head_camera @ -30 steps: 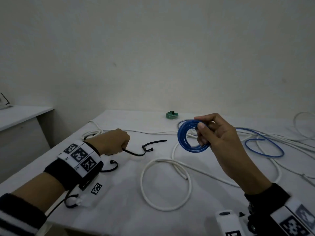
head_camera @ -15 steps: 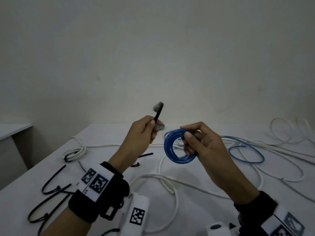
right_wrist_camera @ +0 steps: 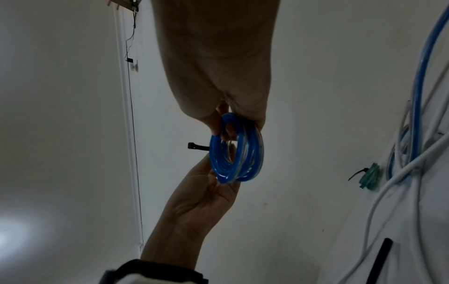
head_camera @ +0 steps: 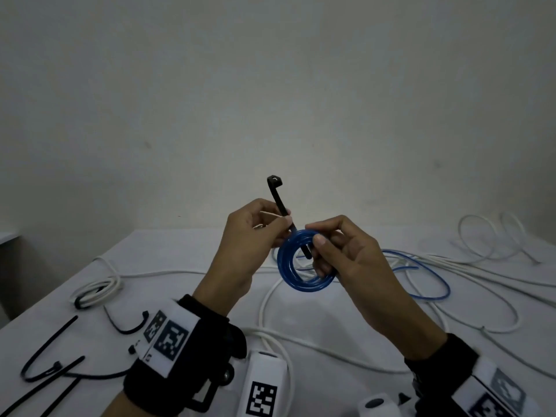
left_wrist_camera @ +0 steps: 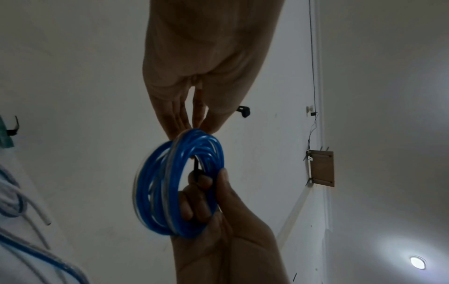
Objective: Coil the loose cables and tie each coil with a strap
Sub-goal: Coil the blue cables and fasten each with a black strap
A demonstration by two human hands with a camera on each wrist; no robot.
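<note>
A small blue cable coil is held up above the table, with my right hand gripping its upper right side. My left hand pinches a black zip-tie strap just left of the coil. The strap's head points up and its tail runs down through the coil's opening. From the left wrist, the blue coil hangs between both hands with the strap's tail inside it. Seen from the right wrist, the strap's head sticks out left of the blue coil.
Loose white cables and a loose blue cable sprawl over the white table. A tied white coil lies at left, spare black straps near the front left edge. A tied green coil lies farther back.
My left hand lifted a black strap off the table, carried it right to the blue coil, and its tail now passes through the coil. The right hand kept holding the coil.
</note>
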